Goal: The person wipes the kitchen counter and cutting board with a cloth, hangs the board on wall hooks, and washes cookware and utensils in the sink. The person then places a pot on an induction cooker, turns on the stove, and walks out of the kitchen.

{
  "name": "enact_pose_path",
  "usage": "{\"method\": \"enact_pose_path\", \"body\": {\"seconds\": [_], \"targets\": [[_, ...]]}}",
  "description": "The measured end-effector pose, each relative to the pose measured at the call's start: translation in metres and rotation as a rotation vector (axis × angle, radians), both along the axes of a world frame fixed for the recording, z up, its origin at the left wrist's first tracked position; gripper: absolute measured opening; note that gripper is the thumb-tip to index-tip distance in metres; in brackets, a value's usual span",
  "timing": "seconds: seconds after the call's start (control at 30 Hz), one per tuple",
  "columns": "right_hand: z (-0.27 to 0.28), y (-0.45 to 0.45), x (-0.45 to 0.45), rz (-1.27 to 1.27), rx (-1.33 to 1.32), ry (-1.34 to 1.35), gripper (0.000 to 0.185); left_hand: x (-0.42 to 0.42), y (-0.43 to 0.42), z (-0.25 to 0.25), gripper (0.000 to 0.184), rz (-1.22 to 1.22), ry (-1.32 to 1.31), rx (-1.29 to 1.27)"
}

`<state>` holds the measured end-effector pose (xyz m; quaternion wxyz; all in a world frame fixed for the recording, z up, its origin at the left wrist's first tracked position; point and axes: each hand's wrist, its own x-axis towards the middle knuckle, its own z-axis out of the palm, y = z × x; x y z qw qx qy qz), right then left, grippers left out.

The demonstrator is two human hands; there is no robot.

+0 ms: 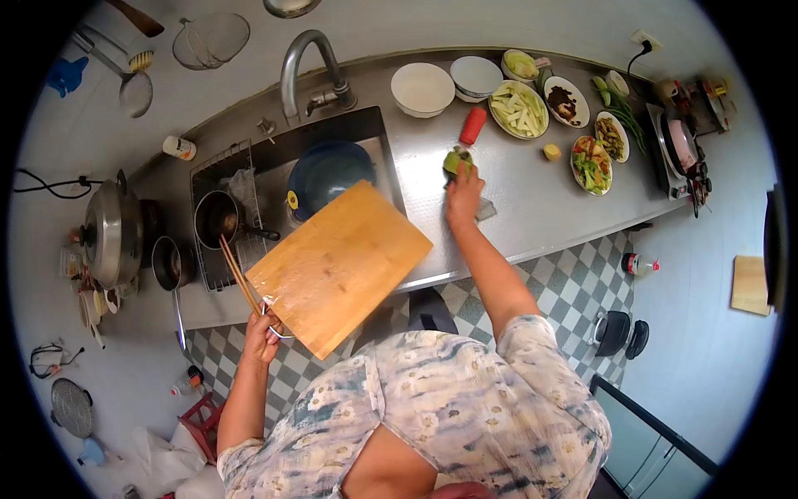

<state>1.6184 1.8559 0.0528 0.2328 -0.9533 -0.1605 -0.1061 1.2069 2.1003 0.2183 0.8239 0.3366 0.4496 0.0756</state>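
Observation:
My left hand (263, 334) is closed round the handle at the lower left corner of a wooden cutting board (345, 266), with chopsticks (239, 279) beside it. The board is tilted over the front edge of the sink. On the steel counter, my right hand (464, 198) has its fingers on a green cloth or sponge (454, 160); its fingertips are partly hidden. Just above that lies a red packet (473, 125). A flat grey piece (486, 209) rests right of my right wrist.
Behind the board, the sink (389, 166) holds a blue basin (328, 170) and a rack with a small pot (218, 214). White bowls (422, 90) and plates of cut vegetables (519, 109) stand at the back right. A stove (665, 158) is far right.

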Motion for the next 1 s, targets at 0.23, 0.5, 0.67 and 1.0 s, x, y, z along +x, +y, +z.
{"method": "enact_pose_path", "body": {"seconds": [0.23,0.5,0.67,1.0], "targets": [[0.01,0.075,-0.033,0.459,0.124,0.08,0.056,-0.003,-0.003,0.023,0.041,0.09,0.021,0.108],[0.169,0.148,-0.187,0.995,0.48,0.456,0.05,0.047,-0.025,0.036,0.037,0.22,0.075,0.193],[0.137,0.192,-0.176,1.168,0.374,0.5,0.057,0.046,-0.026,0.058,0.021,0.175,0.005,0.242],[0.029,0.143,-0.05,0.347,0.559,0.536,0.047,0.023,-0.03,0.088,0.022,0.164,0.025,0.255]]}}
